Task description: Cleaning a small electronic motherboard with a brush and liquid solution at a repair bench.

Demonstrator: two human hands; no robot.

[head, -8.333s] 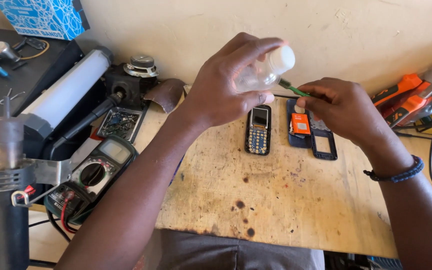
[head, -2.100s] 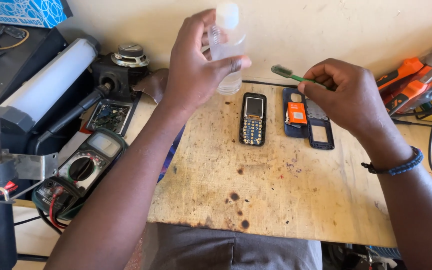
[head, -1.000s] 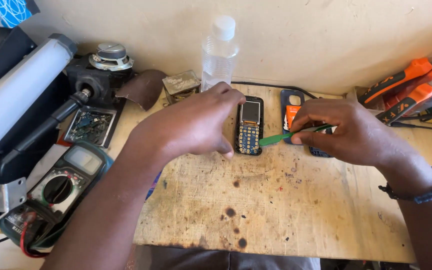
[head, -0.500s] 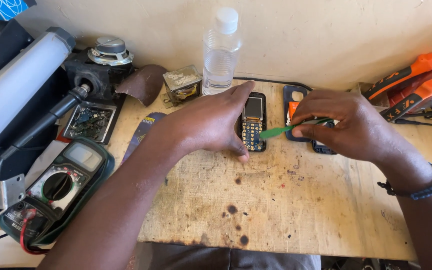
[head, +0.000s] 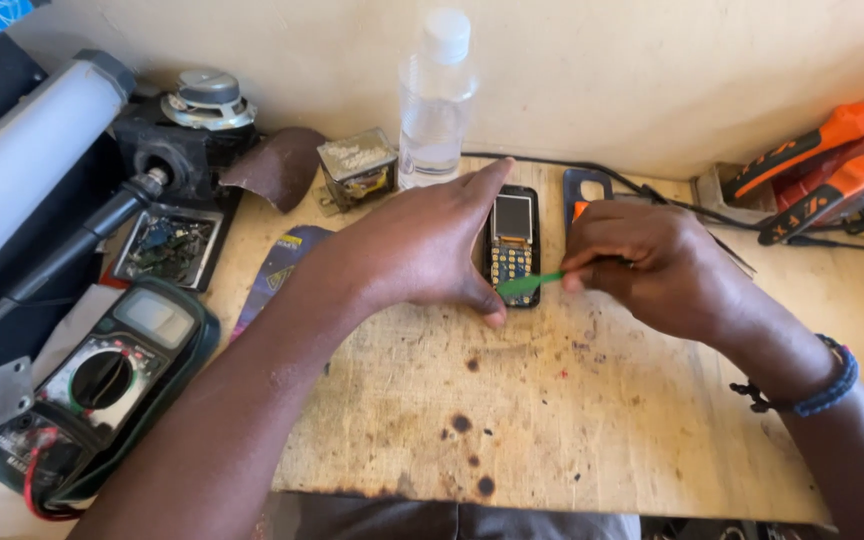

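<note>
Right hand [head: 652,265] pinches a green brush [head: 524,285] between thumb and fingers, bristle end on the lower keypad of the small phone [head: 512,245]. Left hand [head: 432,245] braces the phone flat on the wooden board [head: 572,420], thumb at its lower edge, forefinger along its upper left side, fingers curled around rather than closed. Phone lies mid-board near the back wall. Just behind: clear plastic bottle [head: 435,100], upright. Right hand covers most of a dark phone cover [head: 588,188]. Left: small metal transformer [head: 357,168], loose circuit board [head: 165,245], multimeter [head: 102,380]. Far right: orange-handled tools [head: 812,165], well apart.
</note>
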